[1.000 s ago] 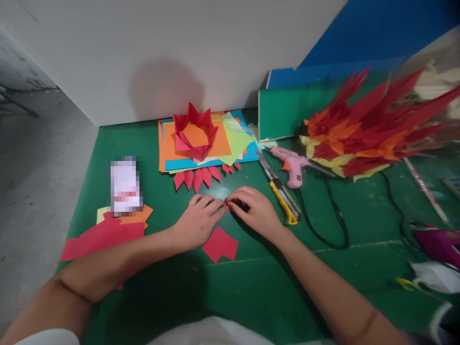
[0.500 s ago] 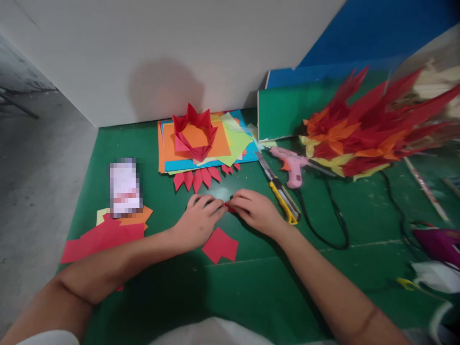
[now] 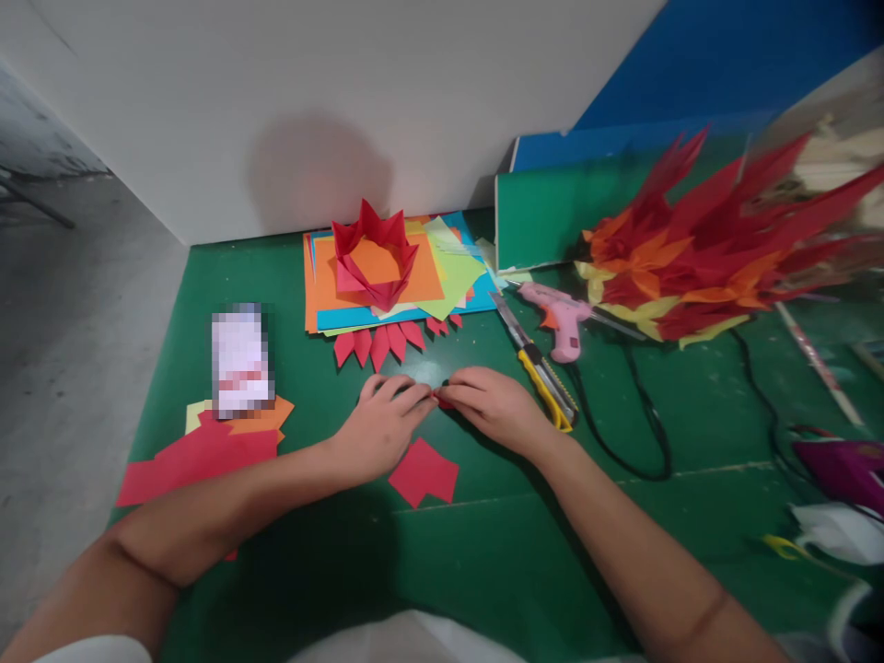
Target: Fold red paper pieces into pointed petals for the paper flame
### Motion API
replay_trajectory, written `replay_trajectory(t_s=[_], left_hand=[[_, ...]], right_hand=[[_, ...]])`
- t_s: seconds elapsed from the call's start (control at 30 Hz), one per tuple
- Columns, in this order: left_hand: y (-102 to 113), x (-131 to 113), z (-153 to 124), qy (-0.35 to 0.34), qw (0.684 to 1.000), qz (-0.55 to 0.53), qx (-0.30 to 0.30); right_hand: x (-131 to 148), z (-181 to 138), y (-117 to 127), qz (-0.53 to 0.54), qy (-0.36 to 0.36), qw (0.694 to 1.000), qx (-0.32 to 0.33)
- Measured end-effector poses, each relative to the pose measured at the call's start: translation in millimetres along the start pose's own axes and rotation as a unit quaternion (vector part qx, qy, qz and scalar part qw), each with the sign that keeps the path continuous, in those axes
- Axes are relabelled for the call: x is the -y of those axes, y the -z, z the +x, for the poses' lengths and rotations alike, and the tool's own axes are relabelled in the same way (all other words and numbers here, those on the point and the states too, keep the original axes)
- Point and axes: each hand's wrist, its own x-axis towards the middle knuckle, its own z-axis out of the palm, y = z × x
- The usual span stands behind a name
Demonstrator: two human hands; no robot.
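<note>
My left hand [image 3: 382, 425] and my right hand [image 3: 494, 405] meet fingertip to fingertip on the green table [image 3: 497, 543], pinching a small folded red paper piece [image 3: 442, 400] that is mostly hidden under the fingers. A flat red paper square [image 3: 424, 471] lies just in front of my hands. Behind them a row of folded red paper petals [image 3: 378, 343] rests at the edge of a stack of coloured paper sheets [image 3: 442, 272]. A folded red paper crown-like shape [image 3: 374, 252] sits on that stack.
A yellow utility knife [image 3: 542, 370] and a pink glue gun [image 3: 563, 316] with its black cord [image 3: 639, 414] lie right of my hands. A big red, orange and yellow paper spike piece [image 3: 718, 244] fills the right. Red and orange sheets [image 3: 200, 451] lie at the left under a blurred object [image 3: 239, 361].
My right hand has flattened slightly and slid a little down over the small red piece. My left hand has hardly moved.
</note>
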Motion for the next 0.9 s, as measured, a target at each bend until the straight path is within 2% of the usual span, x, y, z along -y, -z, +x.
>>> replay_trajectory(t_s=[0.3, 0.5, 0.9], left_hand=[[1, 0, 1, -0.001, 1.000, 0.022, 0.007], [2, 0, 1, -0.004, 0.999, 0.035, 0.008], [4, 1, 2, -0.011, 0.999, 0.038, 0.010]], right_hand=[[0, -2, -1, -0.025, 0.020, 0.999, -0.008], [3, 0, 6, -0.042, 0.048, 0.998, 0.014], [2, -2, 13, -0.029, 0.038, 0.999, 0.026]])
